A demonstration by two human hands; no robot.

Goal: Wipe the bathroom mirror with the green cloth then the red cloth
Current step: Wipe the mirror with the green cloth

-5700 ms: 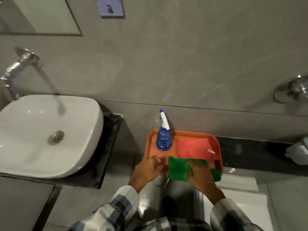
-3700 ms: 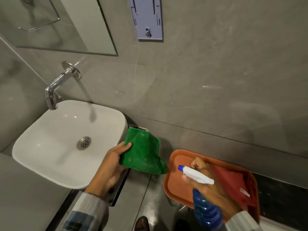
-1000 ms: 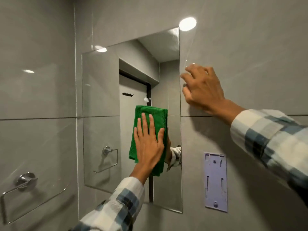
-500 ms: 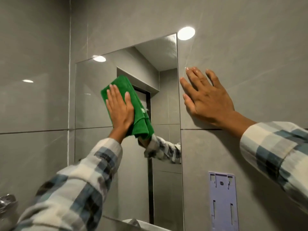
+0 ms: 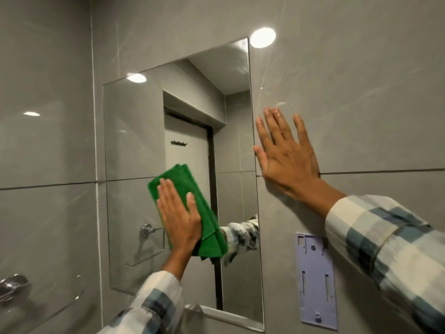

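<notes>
The frameless bathroom mirror [image 5: 134, 145] hangs on the grey tiled wall. My left hand [image 5: 179, 215] lies flat on the folded green cloth [image 5: 207, 227] and presses it against the lower middle of the glass. My right hand [image 5: 286, 155] rests flat on the wall tile just right of the mirror's edge, fingers spread, holding nothing. The red cloth is out of view.
A pale lilac wall bracket [image 5: 315, 280] is fixed to the tile below my right hand. A chrome towel-rail mount [image 5: 12, 285] sticks out at the lower left. The mirror reflects a door, a towel ring and a ceiling light.
My left hand has slid the green cloth down the mirror from its upper left to the lower middle. My right hand has stayed flat on the wall.
</notes>
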